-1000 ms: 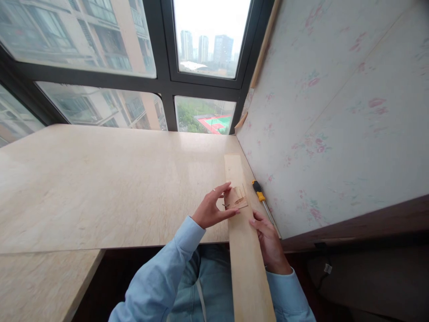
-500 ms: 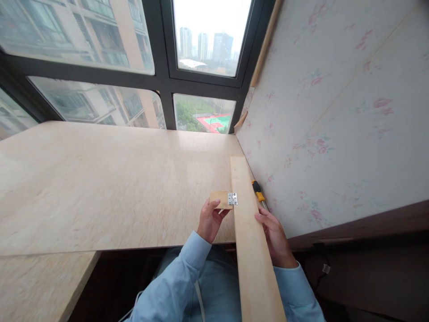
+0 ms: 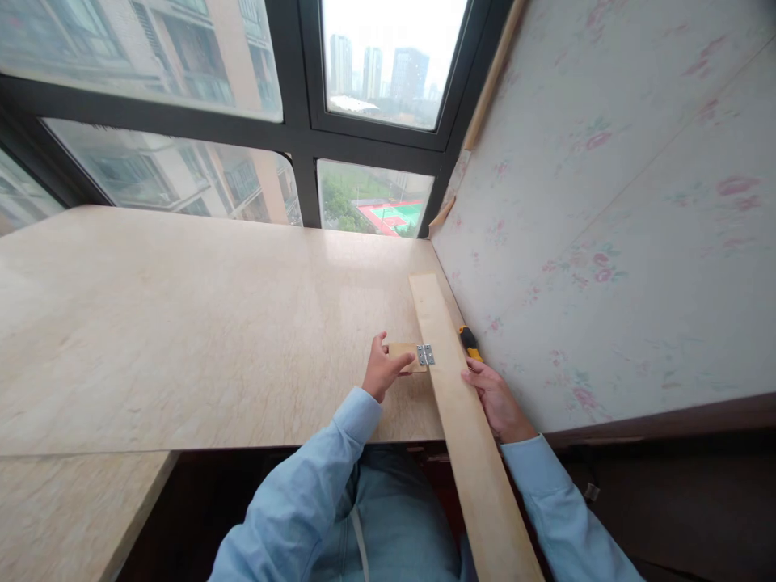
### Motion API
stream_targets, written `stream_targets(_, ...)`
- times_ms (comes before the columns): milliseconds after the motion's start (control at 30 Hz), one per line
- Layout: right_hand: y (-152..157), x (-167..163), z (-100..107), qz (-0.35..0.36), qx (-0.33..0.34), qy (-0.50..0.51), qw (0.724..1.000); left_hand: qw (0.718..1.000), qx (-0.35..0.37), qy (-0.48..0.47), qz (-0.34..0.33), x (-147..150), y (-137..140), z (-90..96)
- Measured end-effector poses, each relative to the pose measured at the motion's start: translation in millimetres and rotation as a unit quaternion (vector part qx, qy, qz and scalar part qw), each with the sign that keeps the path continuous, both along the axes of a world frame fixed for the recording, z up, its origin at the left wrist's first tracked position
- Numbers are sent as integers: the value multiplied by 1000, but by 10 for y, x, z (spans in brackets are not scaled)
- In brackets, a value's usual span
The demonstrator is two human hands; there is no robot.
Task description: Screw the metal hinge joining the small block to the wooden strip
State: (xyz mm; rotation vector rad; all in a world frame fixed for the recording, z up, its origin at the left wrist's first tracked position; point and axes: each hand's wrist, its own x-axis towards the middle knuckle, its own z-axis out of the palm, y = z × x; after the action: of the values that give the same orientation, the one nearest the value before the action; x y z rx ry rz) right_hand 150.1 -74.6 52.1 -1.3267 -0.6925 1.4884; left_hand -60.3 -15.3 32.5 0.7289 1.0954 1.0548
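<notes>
A long pale wooden board [image 3: 470, 436] runs from the stone sill back past its front edge toward me. A metal hinge [image 3: 425, 355] joins its left edge to a small wooden block [image 3: 400, 351]. My left hand [image 3: 379, 373] is at this block, the thumb lying across it and the index finger raised at its left end; the other fingers are partly hidden. At the board's right edge my right hand [image 3: 494, 400] grips with the thumb on top and fingers underneath. Beyond that hand lies a screwdriver [image 3: 469, 341] with a black and yellow handle, its shaft hidden.
The beige stone sill [image 3: 182, 323] stretches left below dark-framed windows [image 3: 303, 129]. A wall with floral paper [image 3: 575, 202] closes off the right side. Lower left is another stone slab [image 3: 66, 501], with a dark gap beside it.
The board's near end has swung to the right, and the block and hinge have shifted slightly right. My left index finger has lifted, and the thumb has moved along the block toward the hinge.
</notes>
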Motion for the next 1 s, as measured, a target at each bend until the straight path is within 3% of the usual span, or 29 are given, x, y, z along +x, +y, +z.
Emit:
stream_targets(133, 222, 78, -59, 4, -1, -28, 1000, 998, 22, 57, -18, 84, 226, -77)
stream_targets(400, 604, 172, -209, -9, -8, -47, 999, 997, 50, 62, -20, 190, 497, -182)
stream_targets(633, 674, 155, -342, -23, 13, -41, 999, 997, 15, 79, -14, 210, 694, -259)
stream_targets(1000, 748, 109, -376, -58, 20, -69, 996, 999, -7, 48, -9, 108, 676, -291)
